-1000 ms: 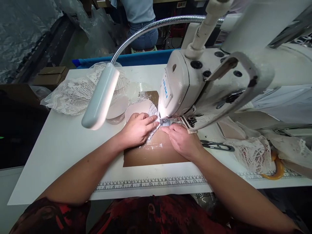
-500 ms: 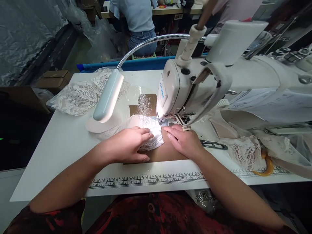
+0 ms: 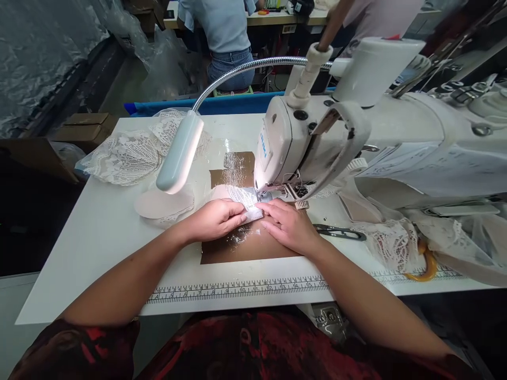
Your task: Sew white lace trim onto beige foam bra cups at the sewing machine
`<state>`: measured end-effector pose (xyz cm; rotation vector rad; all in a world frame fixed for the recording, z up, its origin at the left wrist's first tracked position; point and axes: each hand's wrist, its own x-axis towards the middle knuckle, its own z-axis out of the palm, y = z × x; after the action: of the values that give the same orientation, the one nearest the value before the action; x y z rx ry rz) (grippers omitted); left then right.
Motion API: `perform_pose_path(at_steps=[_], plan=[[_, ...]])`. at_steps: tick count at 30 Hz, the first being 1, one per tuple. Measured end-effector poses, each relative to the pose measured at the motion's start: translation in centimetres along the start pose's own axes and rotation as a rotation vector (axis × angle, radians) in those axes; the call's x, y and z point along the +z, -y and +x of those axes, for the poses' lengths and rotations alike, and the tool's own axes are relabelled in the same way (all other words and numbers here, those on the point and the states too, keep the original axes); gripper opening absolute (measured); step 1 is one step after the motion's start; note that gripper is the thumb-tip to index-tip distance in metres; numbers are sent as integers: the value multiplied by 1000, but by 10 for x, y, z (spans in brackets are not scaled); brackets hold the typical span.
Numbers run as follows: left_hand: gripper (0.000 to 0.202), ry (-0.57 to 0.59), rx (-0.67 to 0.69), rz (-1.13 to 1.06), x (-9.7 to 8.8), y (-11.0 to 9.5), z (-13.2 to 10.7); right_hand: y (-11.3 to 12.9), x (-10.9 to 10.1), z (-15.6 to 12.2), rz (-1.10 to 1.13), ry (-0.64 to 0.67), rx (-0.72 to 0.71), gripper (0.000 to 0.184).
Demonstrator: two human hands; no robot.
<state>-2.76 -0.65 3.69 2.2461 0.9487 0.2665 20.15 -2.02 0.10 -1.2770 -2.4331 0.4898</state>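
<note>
White lace fabric [image 3: 241, 196] lies under the needle area of a white sewing machine [image 3: 277, 140], its near edge folded up. My left hand [image 3: 217, 219] is closed on the lace from the left, thumb and fingers pinching the folded edge. My right hand [image 3: 287, 224] rests on the brown plate [image 3: 237, 250] just right of the needle. Its fingertips touch the lace's right edge, with the fingers stretched out. A pale oval fabric piece [image 3: 164, 203] lies left of my left hand.
A lamp head [image 3: 180, 153] on a bendy arm hangs over the table's left. Lace [image 3: 122, 158] is heaped behind it. On the right are black thread snips [image 3: 340, 232], more lace [image 3: 396, 243] and an orange ring-shaped handle [image 3: 428, 266]. A person [image 3: 225, 31] sits beyond.
The lace's near edge, flat before, is now folded back, baring more of the brown plate. My left hand has gone from lying flat to pinching; my right fingertips have moved left onto the lace.
</note>
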Motion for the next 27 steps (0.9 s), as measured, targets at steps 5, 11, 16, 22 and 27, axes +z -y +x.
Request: perform_pose_path(at_steps=[5, 11, 16, 22, 27], plan=[[34, 18, 97, -43, 2, 1, 1, 5, 3, 7, 72, 13, 18, 13], [24, 72, 195, 0, 6, 2, -1, 1, 0, -1, 167, -11, -107, 19], [24, 135, 282, 127, 6, 0, -3, -5, -4, -12, 59, -6, -213, 19], [35, 3, 212, 228, 13, -3, 0, -4, -6, -19, -106, -38, -298, 21], [39, -63, 169, 417, 25, -6, 6, -2, -4, -19, -148, -33, -282, 23]])
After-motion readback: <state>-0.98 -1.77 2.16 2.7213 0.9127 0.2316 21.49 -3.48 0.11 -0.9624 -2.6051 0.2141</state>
